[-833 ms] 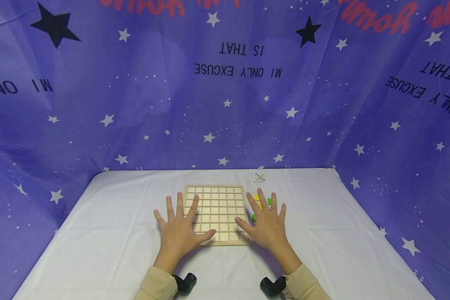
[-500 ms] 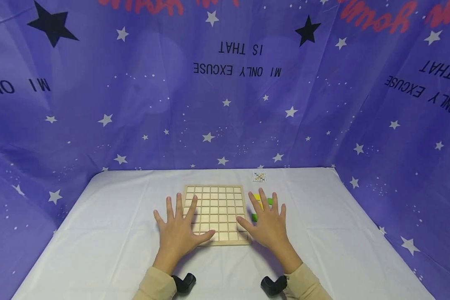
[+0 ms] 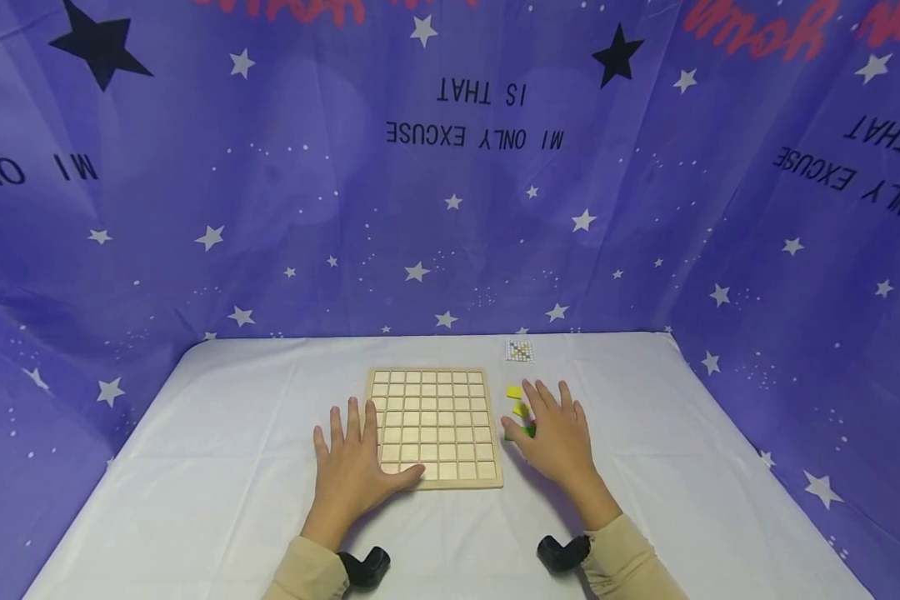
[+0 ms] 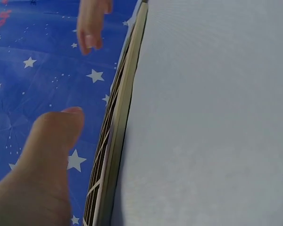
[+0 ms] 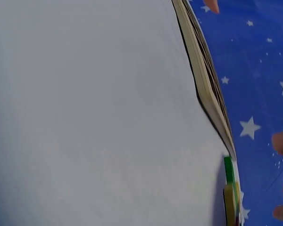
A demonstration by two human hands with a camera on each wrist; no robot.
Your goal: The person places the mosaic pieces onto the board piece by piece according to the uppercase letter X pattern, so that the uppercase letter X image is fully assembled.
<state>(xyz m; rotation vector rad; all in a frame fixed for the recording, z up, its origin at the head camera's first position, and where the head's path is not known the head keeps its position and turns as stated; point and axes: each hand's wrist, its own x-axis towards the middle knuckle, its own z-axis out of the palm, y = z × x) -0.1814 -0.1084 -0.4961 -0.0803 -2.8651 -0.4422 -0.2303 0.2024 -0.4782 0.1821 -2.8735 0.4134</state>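
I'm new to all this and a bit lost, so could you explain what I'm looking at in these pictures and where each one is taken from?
There's no machine arm here: a person is using two bare hands. The wide picture comes from a camera worn on the head, looking forward and down. The two tilted close-ups come from a camera on each wrist.

On the white table lies a wooden grid board. To its right are small coloured pieces, yellow and green among them, with a little patterned card farther back. The left hand is spread at the board's left side; the right hand is by the pieces. Neither hand appears to hold anything.
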